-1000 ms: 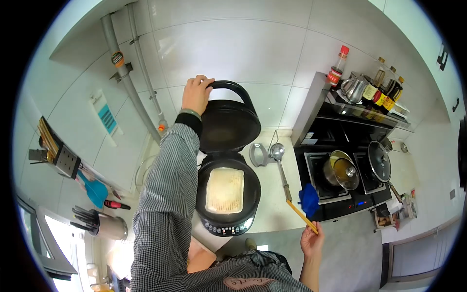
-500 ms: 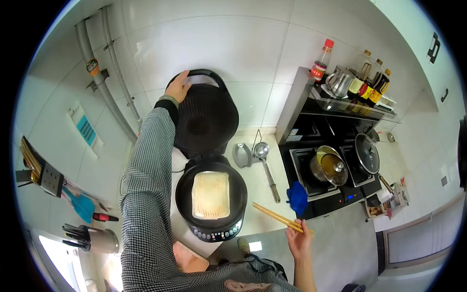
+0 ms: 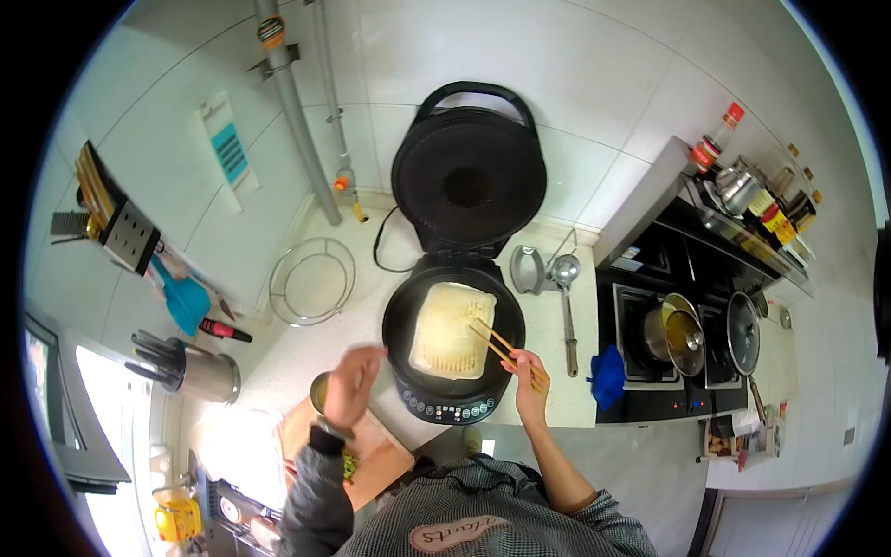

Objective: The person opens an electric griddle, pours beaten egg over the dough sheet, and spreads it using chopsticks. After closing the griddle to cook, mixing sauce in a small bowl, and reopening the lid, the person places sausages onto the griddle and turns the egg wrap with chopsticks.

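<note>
Left hand half-curled, empty, above table near cutting board at front edge. Right hand pinches chopsticks, tips at flatbread lying on electric griddle at table's front edge. Griddle's lid stands raised toward back edge.

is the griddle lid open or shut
Open: the lid stands raised behind the pan, and the bread lies uncovered in it.

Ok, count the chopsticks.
2 that I can make out, both in the right hand, over the dough: the upper chopstick lies nearer the lid, the lower chopstick nearer the panel. The wall rack's sticks are too small to tell.
</note>
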